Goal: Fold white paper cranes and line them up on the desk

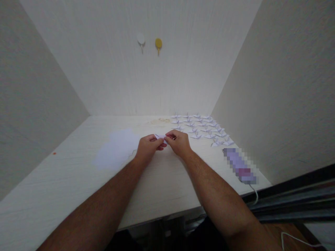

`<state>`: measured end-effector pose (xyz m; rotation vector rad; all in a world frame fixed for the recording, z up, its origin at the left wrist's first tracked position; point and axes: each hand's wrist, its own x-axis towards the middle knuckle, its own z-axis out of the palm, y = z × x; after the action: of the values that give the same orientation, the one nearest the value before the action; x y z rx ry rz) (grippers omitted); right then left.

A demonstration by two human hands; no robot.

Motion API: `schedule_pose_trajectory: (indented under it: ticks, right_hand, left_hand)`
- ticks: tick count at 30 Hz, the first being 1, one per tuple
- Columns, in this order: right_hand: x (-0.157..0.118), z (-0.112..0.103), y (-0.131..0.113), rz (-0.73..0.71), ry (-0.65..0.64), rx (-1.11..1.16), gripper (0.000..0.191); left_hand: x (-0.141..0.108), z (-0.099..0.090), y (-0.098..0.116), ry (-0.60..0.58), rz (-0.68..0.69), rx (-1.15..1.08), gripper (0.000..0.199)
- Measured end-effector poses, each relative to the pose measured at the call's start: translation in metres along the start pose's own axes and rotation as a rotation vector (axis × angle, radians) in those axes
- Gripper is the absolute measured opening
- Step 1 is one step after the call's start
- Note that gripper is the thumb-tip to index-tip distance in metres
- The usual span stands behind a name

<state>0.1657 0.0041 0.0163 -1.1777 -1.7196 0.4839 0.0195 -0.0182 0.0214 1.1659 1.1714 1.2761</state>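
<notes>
A small folded piece of white paper (160,136) is held between both hands above the middle of the table. My left hand (149,147) pinches its left part with thumb and fingers. On the other side, my right hand (179,141) grips the right end between thumb and index finger. The fingertips of the two hands almost meet, and they cover much of the paper. Several folded white paper cranes (195,131) stand in rows at the back right of the table. Left of my hands lies a pale patch of white paper (115,148), its edges blurred.
The white table (159,188) meets walls at the back and sides. A blurred-out device (239,165) with a white cable (255,197) lies near the right edge. Two hooks, white (141,38) and yellow (158,43), hang on the back wall. A tiny orange speck (54,153) is far left.
</notes>
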Motion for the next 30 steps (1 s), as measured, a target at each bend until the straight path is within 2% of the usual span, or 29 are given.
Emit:
schedule_pose_trajectory:
  ticks: [7, 13, 20, 24, 27, 30]
  right_hand:
    - [-0.0006, -0.0011, 0.0035, -0.127, -0.004, -0.089, 0.011]
    - [-0.0015, -0.0016, -0.0005, -0.157, 0.003, -0.027, 0.006]
    - [0.0008, -0.0014, -0.0042, 0.055, -0.043, 0.133, 0.005]
    - [0.001, -0.0031, -0.0054, 0.104, -0.099, 0.172, 0.006]
    - [0.0001, -0.0037, -0.0057, 0.053, -0.123, 0.145, 0.006]
    - [-0.0004, -0.0039, -0.0047, -0.054, -0.1, 0.075, 0.005]
  left_hand:
    - [-0.0011, 0.0028, -0.0006, 0.015, -0.089, -0.147, 0.023]
    - [0.0013, 0.001, -0.0043, -0.005, -0.129, -0.225, 0.022]
    - [0.0001, 0.0007, -0.0026, -0.037, -0.131, -0.192, 0.025]
    - [0.0, -0.0004, -0.001, -0.077, -0.151, -0.175, 0.026]
    - [-0.0001, -0.0006, 0.0004, -0.086, -0.159, -0.183, 0.025]
    - [-0.0005, 0.0009, 0.0014, -0.045, -0.163, -0.2, 0.021]
